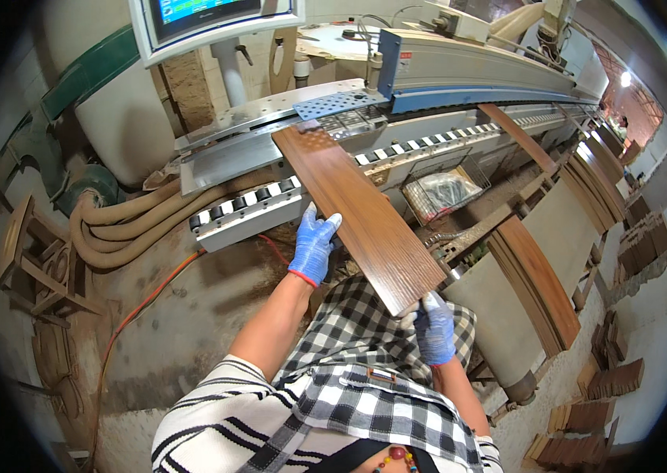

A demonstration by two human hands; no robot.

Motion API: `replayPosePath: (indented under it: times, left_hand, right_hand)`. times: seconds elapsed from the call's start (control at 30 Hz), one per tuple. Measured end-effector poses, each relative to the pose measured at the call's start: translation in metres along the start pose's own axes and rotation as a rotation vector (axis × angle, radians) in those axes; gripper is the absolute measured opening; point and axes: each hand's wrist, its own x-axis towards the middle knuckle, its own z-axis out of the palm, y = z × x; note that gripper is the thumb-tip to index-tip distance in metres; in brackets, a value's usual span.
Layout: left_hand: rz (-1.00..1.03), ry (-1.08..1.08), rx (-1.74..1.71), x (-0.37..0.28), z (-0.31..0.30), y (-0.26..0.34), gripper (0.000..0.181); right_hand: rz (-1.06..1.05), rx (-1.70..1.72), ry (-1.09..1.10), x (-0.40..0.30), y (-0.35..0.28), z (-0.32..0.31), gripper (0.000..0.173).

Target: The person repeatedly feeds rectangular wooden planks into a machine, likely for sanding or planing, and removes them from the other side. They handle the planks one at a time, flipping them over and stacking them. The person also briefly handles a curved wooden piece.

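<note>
A brown wood-grain plank (363,219) lies slantwise before me, held in both gloved hands. My left hand (313,243), in a blue and white work glove with a red cuff, grips its left long edge near the middle. At the near end, my right hand (431,326) pinches the corner between thumb and fingers. The plank's far end rests at the machine's metal infeed table (238,159), beside a perforated blue plate (333,106). Beneath its middle passes a rail of black and white rollers (250,204), partly hidden by the plank.
A second plank (517,136) bridges the roller rail farther right. Stacked planks (537,284) lie on a belt conveyor (487,307) at my right. A wire basket (446,186) hangs under the rail. Ribbed hoses (132,224) and an orange cable (150,301) run at left, near a wooden stool (43,260).
</note>
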Motion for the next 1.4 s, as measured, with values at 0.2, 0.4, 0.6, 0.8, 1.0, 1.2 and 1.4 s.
replayPosePath:
  times: [0.2,0.4,0.6,0.8,1.0,1.2,1.4]
  left_hand:
    - [0.055,0.016,0.049,-0.029,-0.028,0.023,0.076]
    - [0.128,0.018,0.096,-0.033,-0.044,0.025,0.083]
    - [0.060,0.004,0.133,-0.025,-0.045,0.024,0.075]
    - [0.108,-0.018,0.142,-0.026,-0.035,0.029,0.070]
    - [0.069,-0.083,0.171,-0.018,-0.024,0.029,0.070]
    - [0.055,-0.093,0.141,0.003,0.002,0.012,0.072]
    - [0.034,-0.115,0.134,0.031,0.038,-0.012,0.074]
  right_hand:
    - [0.122,-0.168,-0.237,0.012,-0.005,0.044,0.036]
    - [0.126,-0.296,-0.274,0.015,0.001,0.063,0.039]
    - [0.064,-0.342,-0.160,0.002,0.005,0.012,0.039]
    - [0.124,-0.349,0.215,-0.042,0.057,-0.096,0.030]
    - [0.114,-0.213,0.431,-0.072,0.065,-0.129,0.032]
    - [0.113,-0.319,0.384,-0.067,0.073,-0.129,0.031]
    - [0.135,-0.267,0.382,-0.069,0.068,-0.131,0.036]
